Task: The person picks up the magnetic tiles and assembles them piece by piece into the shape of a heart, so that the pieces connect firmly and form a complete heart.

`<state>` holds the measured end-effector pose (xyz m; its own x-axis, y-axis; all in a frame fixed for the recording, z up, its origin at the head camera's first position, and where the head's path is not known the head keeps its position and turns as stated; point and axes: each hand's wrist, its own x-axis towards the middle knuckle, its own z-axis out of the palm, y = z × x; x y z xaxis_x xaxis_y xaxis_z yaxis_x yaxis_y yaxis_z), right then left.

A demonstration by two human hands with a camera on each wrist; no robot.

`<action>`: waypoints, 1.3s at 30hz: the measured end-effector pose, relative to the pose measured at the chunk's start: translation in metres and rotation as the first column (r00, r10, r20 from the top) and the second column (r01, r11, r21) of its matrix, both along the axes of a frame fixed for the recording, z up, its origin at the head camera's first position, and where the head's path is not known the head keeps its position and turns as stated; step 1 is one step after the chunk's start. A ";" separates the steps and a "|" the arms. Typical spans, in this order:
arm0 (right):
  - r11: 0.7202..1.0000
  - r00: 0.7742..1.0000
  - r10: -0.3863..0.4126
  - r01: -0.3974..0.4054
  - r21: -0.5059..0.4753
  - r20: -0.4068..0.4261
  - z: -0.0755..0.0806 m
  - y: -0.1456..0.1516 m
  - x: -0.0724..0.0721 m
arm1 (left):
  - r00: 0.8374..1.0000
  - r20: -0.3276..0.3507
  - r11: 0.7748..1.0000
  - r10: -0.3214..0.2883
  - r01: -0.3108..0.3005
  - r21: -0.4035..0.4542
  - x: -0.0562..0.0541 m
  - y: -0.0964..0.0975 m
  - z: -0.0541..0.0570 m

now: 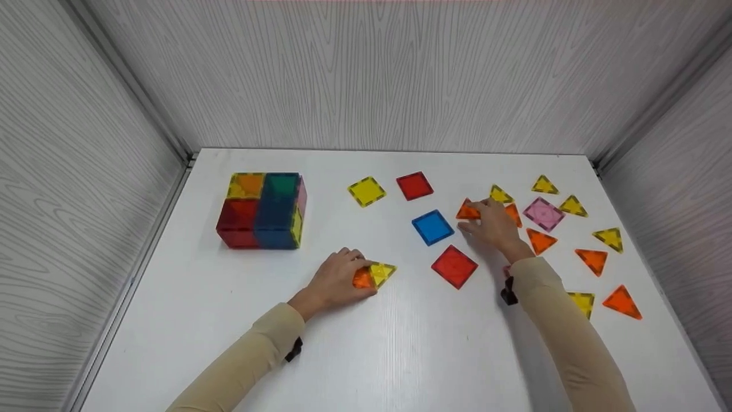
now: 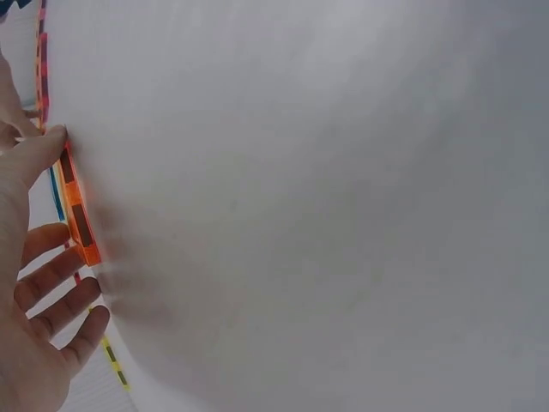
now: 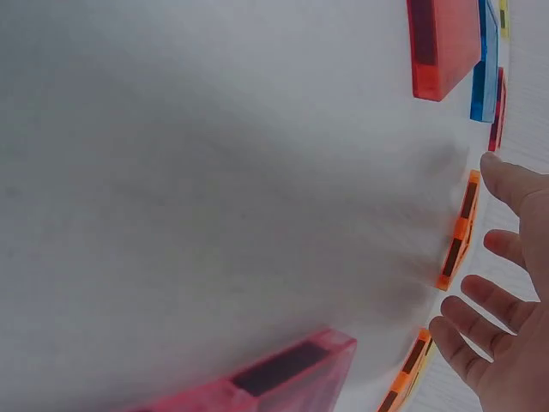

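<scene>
My left hand (image 1: 337, 280) holds an orange triangular magnetic tile (image 1: 362, 278) low at the table's middle, thumb at one corner and fingers along the far side. A yellow triangular tile (image 1: 381, 273) meets its right edge. In the left wrist view the orange tile (image 2: 79, 210) shows edge-on between thumb and fingers. Over at the right, my right hand (image 1: 493, 224) reaches over another orange triangle (image 1: 468, 210), fingertips at its upper edge and thumb below it. The right wrist view shows this orange tile (image 3: 461, 230) lying flat beside spread, loosely bent fingers.
A block built of coloured square tiles (image 1: 260, 212) stands at the left. Square tiles in yellow (image 1: 366, 191), red (image 1: 415, 186), blue (image 1: 433, 228) and red (image 1: 454, 267) lie mid-table. Around the right arm are a pink square (image 1: 544, 214) and several triangles. Walls (image 1: 389, 74) enclose the table.
</scene>
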<state>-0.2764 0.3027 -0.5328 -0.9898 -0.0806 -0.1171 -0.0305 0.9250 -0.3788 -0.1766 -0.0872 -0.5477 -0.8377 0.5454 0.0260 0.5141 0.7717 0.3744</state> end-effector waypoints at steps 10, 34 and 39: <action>0.999 0.998 -0.054 0.054 0.006 0.042 -0.001 -0.009 -0.012 | 1.000 -0.006 1.000 0.014 -0.014 0.005 0.002 0.001 0.002; 0.967 0.996 -0.080 0.084 -0.239 0.028 0.001 -0.006 0.006 | 0.999 0.042 1.000 0.027 -0.027 0.009 -0.001 0.002 0.001; 0.963 0.999 -0.038 0.038 -0.268 0.004 0.007 -0.027 0.021 | 0.999 0.026 1.000 0.023 -0.023 0.004 -0.001 0.001 0.001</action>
